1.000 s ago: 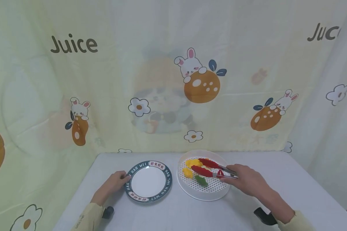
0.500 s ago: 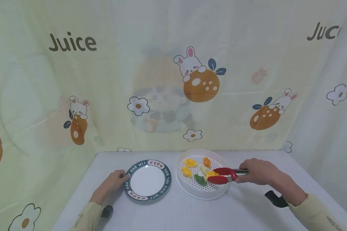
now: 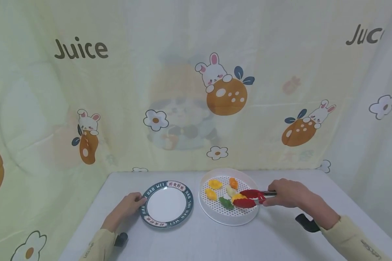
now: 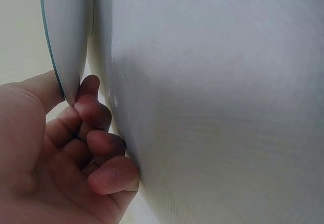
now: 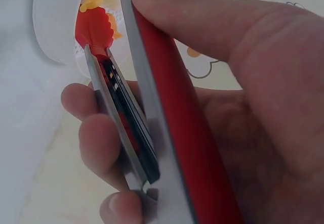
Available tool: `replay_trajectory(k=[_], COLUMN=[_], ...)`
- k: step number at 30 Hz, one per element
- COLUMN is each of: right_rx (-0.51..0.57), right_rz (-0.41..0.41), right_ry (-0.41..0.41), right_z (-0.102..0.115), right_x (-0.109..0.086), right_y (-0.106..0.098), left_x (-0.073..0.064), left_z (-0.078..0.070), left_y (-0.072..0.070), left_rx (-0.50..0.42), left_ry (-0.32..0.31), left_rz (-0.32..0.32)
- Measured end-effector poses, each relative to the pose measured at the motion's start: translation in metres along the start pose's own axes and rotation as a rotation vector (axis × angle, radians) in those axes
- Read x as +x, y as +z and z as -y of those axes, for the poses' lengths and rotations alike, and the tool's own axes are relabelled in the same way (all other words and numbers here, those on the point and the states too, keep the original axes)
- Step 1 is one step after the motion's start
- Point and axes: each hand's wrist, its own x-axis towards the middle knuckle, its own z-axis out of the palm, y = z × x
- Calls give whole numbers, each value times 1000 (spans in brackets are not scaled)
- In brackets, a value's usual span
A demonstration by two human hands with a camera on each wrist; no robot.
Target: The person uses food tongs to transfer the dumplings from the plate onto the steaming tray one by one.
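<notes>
In the head view my left hand pinches the left rim of a white plate with a dark teal lettered border. In the left wrist view the thumb lies over the plate's edge, with the fingers curled beneath. My right hand grips metal tongs with red tips, their handles squeezed between thumb and fingers. The tips reach over the right side of a white round steamer tray with a perforated floor, around a yellow dumpling-shaped piece.
Elsewhere in the tray lie two yellow pieces, an orange one, a pale one and a green one. Plate and tray stand side by side on a white-covered table. A printed curtain hangs behind.
The right hand and tongs have moved right from the tray's middle to the yellow piece at its right side, then shifted slightly left. The left hand stays on the plate.
</notes>
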Motion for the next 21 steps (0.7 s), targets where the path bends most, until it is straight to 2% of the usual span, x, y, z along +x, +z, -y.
replay_trajectory(k=[7,11,16,21], right_rx=[53,143,269,416], right_rz=[-3,-30,-81,-106], right_ry=[19,41,63,104], right_z=[-2,4,29,67], right_x=[-5,-7,-8,-5], right_y=[-3,0,18,42], left_x=[0,0,-1,-1], left_z=[0,0,0,0], left_y=[0,0,0,0], left_rx=[-4,-3,-1,-2], left_ry=[2,-4,1,4], left_rz=[4,5,7,7])
